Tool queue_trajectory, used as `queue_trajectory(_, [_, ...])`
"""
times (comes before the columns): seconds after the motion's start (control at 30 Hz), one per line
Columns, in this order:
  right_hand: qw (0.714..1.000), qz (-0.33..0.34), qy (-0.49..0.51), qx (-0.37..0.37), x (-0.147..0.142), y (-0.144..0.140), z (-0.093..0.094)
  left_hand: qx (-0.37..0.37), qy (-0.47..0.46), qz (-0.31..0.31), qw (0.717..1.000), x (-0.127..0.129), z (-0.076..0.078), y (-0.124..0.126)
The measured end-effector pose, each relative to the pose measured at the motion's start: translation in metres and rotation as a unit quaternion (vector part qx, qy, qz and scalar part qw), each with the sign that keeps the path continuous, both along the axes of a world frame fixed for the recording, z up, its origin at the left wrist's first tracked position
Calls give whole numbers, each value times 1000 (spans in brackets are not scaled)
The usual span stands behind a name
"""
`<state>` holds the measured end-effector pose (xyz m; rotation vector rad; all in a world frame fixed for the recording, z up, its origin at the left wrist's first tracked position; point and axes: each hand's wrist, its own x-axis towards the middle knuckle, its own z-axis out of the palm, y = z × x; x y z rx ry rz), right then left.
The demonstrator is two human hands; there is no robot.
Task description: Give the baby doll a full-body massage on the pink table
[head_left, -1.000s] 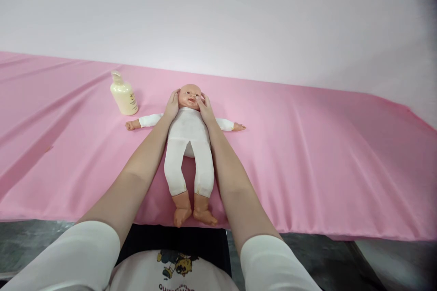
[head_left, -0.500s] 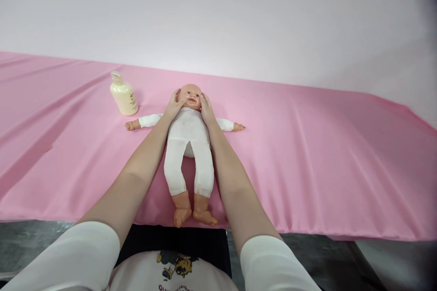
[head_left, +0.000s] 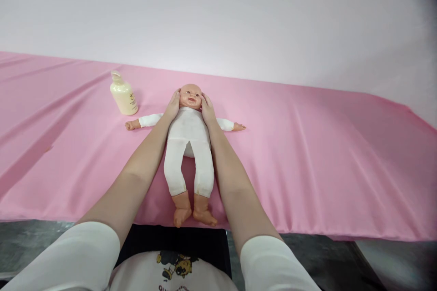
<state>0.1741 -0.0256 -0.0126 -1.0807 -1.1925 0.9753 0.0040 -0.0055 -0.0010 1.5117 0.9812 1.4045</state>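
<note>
A baby doll (head_left: 189,125) with a soft white body lies on its back, arms spread and feet towards me. My left hand (head_left: 173,105) rests along one side of the doll's head (head_left: 190,94), its fingers stretched out and close together. Against the other side of the head lies my right hand (head_left: 207,108), also flat with straight fingers. Both palms face inward, and neither thumb covers the doll's face. The far fingertips are partly hidden beside the head. Left of the doll stands a cream pump bottle (head_left: 124,96), apart from my hands.
A pink cloth (head_left: 307,159) with folds covers the table up to its front edge, close to my body. Behind it rises a plain white wall (head_left: 218,18). Grey floor (head_left: 30,241) shows below the table.
My thumbs have moved outward off the doll's cheeks, and both hands now lie flatter along the head. The doll and the bottle stay where they were.
</note>
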Motion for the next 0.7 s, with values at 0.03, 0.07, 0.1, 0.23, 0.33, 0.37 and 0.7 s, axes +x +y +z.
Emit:
queue_trajectory(0.03, [1000, -1, 1, 1, -1, -1, 1, -5, -4, 10, 1000, -1, 1, 0])
queue_trajectory(0.07, [1000, -3, 4, 2, -2, -2, 2, -8, -7, 21, 1000, -2, 2, 0])
queue_trajectory(0.1, [1000, -4, 8, 1, -2, -3, 3, -9, -9, 29, 999, -3, 2, 0])
queue_trajectory(0.23, [1000, 9, 21, 0, -1, -6, 5, -21, -52, 35, 998, -3, 3, 1])
queue_trajectory(0.33, [1000, 17, 24, -3, 1, -4, 3, -62, -98, 25, 993, -1, 3, 2])
queue_trajectory(0.37, [999, 19, 26, -4, 2, -3, 2, -71, -108, 22, 991, 0, 3, 2])
queue_trajectory(0.7, [1000, 1, 11, -11, 0, -10, 8, -15, -12, 26, 999, -2, 12, -8])
